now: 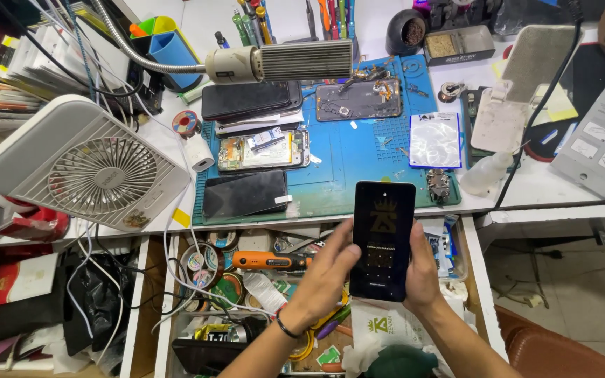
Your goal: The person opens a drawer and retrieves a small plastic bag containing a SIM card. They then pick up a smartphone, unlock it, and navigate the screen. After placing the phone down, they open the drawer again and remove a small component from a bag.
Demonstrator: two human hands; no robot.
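- The black smartphone (382, 241) is held upright in the air, just off the front edge of the counter (526, 192) and above the open drawer (246, 280) of tools and tape rolls.
- Its long axis runs away from the person: top end toward the blue work mat (344, 161), bottom end toward the body; the lit screen faces up at the camera.
- The right hand (423, 276) cradles it from the right side and below, fingers wrapped behind the case and closed on it.
- The left hand (320, 280) comes in from the left; its fingers (348, 253) are loosely spread, the tips resting on the phone's left edge and lower screen, gripping nothing.
- Both hands touch the phone; the right carries it.
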